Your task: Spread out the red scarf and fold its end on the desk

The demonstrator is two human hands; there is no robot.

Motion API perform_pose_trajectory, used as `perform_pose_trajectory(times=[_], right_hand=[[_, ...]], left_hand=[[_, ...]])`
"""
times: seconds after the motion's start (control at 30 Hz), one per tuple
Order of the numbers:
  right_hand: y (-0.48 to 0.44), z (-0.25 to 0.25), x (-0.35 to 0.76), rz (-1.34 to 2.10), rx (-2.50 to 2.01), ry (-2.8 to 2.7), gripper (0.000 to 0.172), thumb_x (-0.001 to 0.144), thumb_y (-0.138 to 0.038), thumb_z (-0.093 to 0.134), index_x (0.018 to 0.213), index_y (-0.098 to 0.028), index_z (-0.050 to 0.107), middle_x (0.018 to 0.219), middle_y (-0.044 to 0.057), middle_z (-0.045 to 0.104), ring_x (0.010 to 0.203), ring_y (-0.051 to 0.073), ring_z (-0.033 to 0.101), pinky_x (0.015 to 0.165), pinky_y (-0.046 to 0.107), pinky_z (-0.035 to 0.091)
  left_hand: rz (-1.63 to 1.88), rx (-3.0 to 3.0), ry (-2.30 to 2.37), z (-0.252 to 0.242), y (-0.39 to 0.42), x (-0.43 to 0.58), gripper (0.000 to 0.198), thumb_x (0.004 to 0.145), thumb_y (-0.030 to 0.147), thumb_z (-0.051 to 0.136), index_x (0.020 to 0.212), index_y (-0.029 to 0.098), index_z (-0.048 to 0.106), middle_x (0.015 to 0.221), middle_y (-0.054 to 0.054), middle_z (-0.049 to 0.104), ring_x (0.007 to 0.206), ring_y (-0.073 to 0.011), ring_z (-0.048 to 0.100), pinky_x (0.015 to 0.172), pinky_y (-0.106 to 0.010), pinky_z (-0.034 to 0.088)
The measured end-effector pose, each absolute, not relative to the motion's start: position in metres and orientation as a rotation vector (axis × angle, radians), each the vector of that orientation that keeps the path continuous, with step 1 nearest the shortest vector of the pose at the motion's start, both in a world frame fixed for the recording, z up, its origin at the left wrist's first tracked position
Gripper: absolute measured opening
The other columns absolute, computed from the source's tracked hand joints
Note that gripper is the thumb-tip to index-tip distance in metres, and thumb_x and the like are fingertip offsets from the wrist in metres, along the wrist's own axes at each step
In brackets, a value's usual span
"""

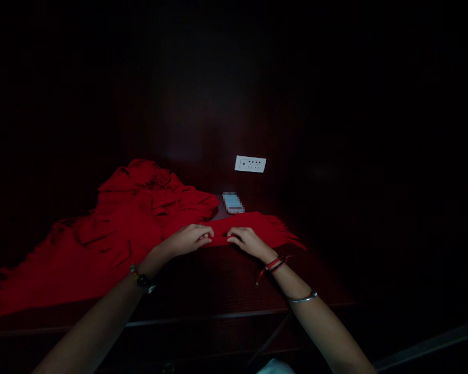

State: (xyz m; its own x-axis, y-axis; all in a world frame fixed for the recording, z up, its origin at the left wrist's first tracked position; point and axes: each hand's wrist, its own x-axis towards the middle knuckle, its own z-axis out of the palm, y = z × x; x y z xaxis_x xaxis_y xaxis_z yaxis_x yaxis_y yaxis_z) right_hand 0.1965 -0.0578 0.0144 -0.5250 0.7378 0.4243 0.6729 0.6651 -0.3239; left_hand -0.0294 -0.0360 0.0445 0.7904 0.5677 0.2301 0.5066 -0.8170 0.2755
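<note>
A long red fringed scarf (113, 234) lies bunched across a dark wooden tabletop (218, 291), its fringed end reaching out to the right. My left hand (189, 240) and my right hand (246, 241) rest side by side on the scarf's near edge by that end. Both hands have their fingers curled and pinch the red cloth. A watch sits on my left wrist, red cords and a metal bangle on my right arm.
A white socket plate (250, 164) is set in the dark back panel. A small light card-like object (233, 202) lies on the table behind the scarf. The table's front edge (218, 315) runs below my forearms. The surroundings are very dark.
</note>
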Motion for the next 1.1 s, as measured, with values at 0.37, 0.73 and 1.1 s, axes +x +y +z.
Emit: perform_pose_trajectory(times=[0.37,0.73,1.1], right_hand=[[-0.056,0.014,0.197,0.138,-1.054,-2.336,0.016,0.084,-0.026,0.047,0.081,-0.016,0.059,0.079,0.005,0.059,0.075,0.014,0.054,0.07,0.023,0.04],[-0.056,0.015,0.199,0.178,-1.063,-2.322,0.017,0.083,-0.026,0.048,0.081,-0.015,0.06,0.079,0.005,0.061,0.074,0.014,0.056,0.069,0.022,0.04],[-0.06,0.019,0.198,0.262,-1.019,-2.381,0.021,0.084,-0.029,0.047,0.08,-0.014,0.061,0.079,0.006,0.063,0.074,0.013,0.057,0.069,0.022,0.04]], left_hand=[[0.463,2.658,0.806,0.04,-0.03,-0.03,0.016,0.081,0.022,0.044,0.084,0.016,0.059,0.077,0.0,0.062,0.069,-0.01,0.055,0.066,-0.018,0.039],[0.532,2.525,0.885,0.045,-0.03,-0.029,0.014,0.076,0.024,0.051,0.079,0.014,0.061,0.074,-0.001,0.062,0.069,-0.0113,0.054,0.064,-0.019,0.039],[0.578,2.499,1.012,0.036,-0.028,-0.027,0.018,0.079,0.02,0.04,0.087,0.016,0.056,0.08,-0.001,0.06,0.073,-0.0133,0.053,0.067,-0.022,0.039]])
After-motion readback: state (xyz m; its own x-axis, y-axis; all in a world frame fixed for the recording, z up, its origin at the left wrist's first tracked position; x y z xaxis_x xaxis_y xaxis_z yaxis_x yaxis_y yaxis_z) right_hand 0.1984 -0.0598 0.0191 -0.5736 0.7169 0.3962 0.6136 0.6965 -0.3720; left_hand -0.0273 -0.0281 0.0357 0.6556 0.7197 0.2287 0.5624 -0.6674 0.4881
